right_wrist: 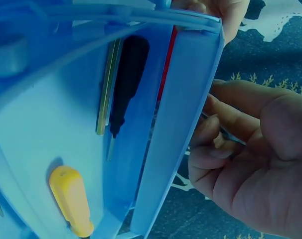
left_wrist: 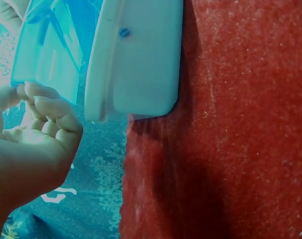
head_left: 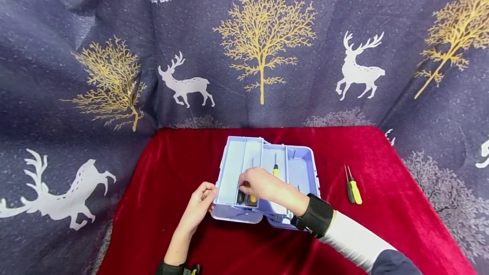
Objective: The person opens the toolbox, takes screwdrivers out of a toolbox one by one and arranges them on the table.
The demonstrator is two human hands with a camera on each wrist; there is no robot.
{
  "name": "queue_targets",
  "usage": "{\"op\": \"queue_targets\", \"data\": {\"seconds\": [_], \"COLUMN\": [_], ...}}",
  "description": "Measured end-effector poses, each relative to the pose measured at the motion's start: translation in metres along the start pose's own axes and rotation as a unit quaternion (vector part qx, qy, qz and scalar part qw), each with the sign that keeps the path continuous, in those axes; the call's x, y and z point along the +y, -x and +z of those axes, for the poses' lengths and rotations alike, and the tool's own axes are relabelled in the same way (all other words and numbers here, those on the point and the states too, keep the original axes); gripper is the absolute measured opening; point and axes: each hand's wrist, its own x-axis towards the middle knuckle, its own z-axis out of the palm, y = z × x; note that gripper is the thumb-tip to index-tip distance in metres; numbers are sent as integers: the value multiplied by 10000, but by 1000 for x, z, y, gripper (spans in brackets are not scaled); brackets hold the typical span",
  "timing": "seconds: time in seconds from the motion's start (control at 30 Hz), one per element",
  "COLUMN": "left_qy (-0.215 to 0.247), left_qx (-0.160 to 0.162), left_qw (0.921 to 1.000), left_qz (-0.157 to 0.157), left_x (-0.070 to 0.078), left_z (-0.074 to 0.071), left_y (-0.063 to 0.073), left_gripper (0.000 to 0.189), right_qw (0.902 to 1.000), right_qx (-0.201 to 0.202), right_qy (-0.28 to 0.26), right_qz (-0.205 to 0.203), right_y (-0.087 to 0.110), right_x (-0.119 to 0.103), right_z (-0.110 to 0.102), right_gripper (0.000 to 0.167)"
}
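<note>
A light blue toolbox [head_left: 302,169] stands unfolded, its trays spread to the left. My left hand [head_left: 202,198] pinches the near left edge of the upper tray [head_left: 234,169], thumb and fingertips at its rim in the left wrist view. Over the tray's narrow compartment is my right hand [head_left: 261,183], fingers curled down; in the right wrist view the tray wall hides its fingertips, so I cannot tell what they hold. Just below those fingers lie a dark handle [head_left: 240,197] and a yellow-and-black handle [head_left: 252,199]. A black screwdriver [right_wrist: 131,69] and a yellow-handled screwdriver [right_wrist: 71,196] lie inside the box.
Right of the toolbox, two screwdrivers, one black-handled [head_left: 349,193] and one yellow-handled [head_left: 356,192], lie side by side on the red cloth [head_left: 389,215]. A dark curtain [head_left: 282,46] printed with deer and trees hangs behind and at both sides.
</note>
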Motion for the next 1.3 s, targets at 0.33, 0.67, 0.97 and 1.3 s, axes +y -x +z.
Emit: {"op": "queue_targets", "data": {"seconds": [0.33,0.67,0.97,1.3], "left_qy": [-12,-37,-51,-95], "left_qx": [-114,7,6,8], "left_qw": [9999,10000,10000,9999], "left_qz": [106,85,-17,57], "left_x": [2,3,2,3], "left_z": [0,2,3,1], "left_y": [-1,2,4,3], "left_gripper": [11,10,11,10], "right_qw": [9987,9995,9996,9960], "right_qx": [-447,-215,213,693], "right_qy": [229,16,-141,-557], "right_qz": [31,-219,-125,86], "right_y": [4,0,5,13], "right_x": [-4,3,9,11], "right_z": [-8,-5,1,-2], "right_gripper": [6,29,20,12]}}
